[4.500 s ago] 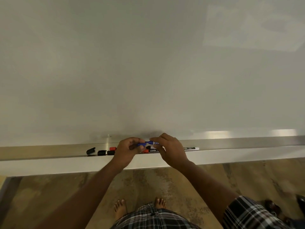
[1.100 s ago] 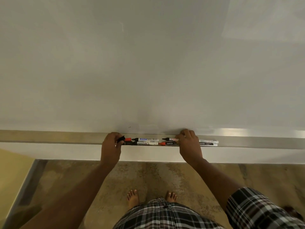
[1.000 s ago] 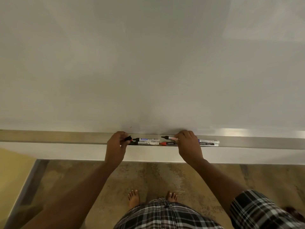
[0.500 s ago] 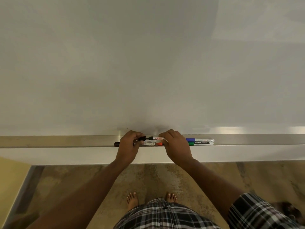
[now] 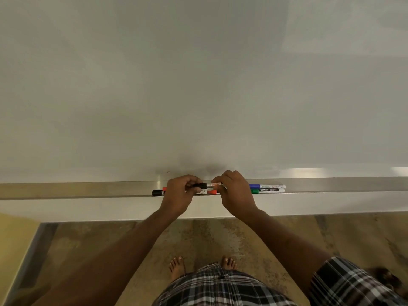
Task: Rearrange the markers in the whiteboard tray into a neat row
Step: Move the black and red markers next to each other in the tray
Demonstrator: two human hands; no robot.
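A metal whiteboard tray [image 5: 88, 189] runs across the view under the whiteboard. Just above the tray I hold a white marker with a black cap [image 5: 206, 185] between both hands: my left hand [image 5: 180, 195] pinches the black cap end, my right hand [image 5: 234, 192] grips the barrel. Below it in the tray lies a red-capped marker [image 5: 212, 192], partly hidden by my fingers. A blue-capped marker [image 5: 267, 186] and a green-capped marker [image 5: 268, 190] lie side by side to the right. A loose black cap [image 5: 156, 192] and a bit of red [image 5: 164, 189] sit at the left.
The whiteboard [image 5: 198, 85] fills the upper view. A white ledge [image 5: 88, 208] runs below the tray. My bare feet [image 5: 176, 265] stand on a mottled brown floor. A dark shoe [image 5: 385, 278] lies at the lower right.
Earlier my hands were spread apart at the ends of the marker group. They have come together at the middle and lifted the black-capped marker, the left hand pressing on its cap.
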